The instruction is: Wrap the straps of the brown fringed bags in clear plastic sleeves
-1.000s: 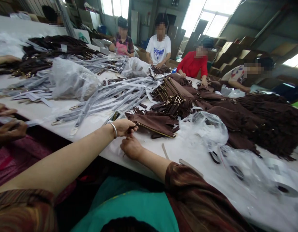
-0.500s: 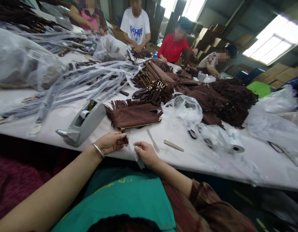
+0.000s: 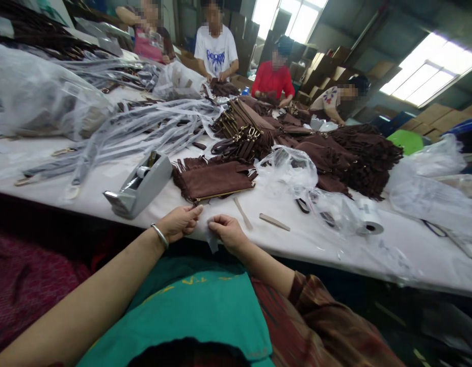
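A brown fringed bag (image 3: 220, 179) lies flat on the white-covered table, its gold zipper along the edge nearest me. At the zipper's left end, my left hand (image 3: 179, 223) is closed on the bag's zipper pull, which the fingers mostly hide. Just to the right, my right hand (image 3: 229, 232) pinches a small piece of thin, whitish, see-through wrapping (image 3: 212, 241) that hangs past the table edge. The two hands are close together, with the wrapping between them. To the left of the bag stands a grey tape dispenser (image 3: 141, 186).
Two thin flat strips, one pale (image 3: 242, 213) and one grey (image 3: 274, 221), lie right of my hands. Beyond are piled brown bags (image 3: 328, 153), plastic-wrapped straps (image 3: 144, 122), crumpled clear plastic (image 3: 289, 171) and a white roll (image 3: 369, 216). Several co-workers stand across the table.
My left hand has turned and its fingers now cover the dark pull that hung from them before. My right hand has come slightly closer with the wrapping. The view has shifted a little.
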`<act>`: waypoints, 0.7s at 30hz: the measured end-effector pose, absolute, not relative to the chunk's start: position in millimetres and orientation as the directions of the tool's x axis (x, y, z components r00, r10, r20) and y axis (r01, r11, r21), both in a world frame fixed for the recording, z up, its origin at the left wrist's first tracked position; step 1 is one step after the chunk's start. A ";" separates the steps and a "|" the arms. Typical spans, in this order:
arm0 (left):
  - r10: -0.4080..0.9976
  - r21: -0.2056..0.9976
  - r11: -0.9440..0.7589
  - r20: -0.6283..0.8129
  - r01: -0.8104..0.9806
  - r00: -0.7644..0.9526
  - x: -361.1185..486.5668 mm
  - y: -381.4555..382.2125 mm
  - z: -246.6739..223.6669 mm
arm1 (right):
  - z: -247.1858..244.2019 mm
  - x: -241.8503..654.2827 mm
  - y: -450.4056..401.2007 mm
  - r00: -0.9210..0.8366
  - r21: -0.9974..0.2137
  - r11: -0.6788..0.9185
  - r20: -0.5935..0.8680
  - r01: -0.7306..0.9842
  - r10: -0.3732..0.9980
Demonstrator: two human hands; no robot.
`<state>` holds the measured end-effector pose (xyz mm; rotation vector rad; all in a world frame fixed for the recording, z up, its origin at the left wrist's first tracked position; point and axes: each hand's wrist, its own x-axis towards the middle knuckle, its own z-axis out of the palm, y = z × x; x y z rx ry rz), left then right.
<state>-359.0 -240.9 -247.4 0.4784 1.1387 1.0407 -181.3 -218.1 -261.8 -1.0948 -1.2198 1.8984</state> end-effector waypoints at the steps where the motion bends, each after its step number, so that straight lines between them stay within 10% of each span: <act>1: 0.859 0.770 0.484 -0.509 -0.415 0.058 -359.4 -241.3 -248.8 | -262.1 -181.7 -218.5 -0.466 -0.926 -0.371 -0.299 -0.070 0.833; 9: 0.839 0.759 0.527 -0.537 -0.382 0.091 -361.9 -239.8 -253.1 | -256.5 -185.9 -207.2 -0.549 -0.954 -0.258 -0.301 0.156 0.780; 21: 0.765 0.590 0.585 -0.630 -0.557 0.135 -380.8 -232.1 -241.1 | -257.9 -182.4 -197.4 -0.455 -0.867 -0.488 -0.478 0.103 0.752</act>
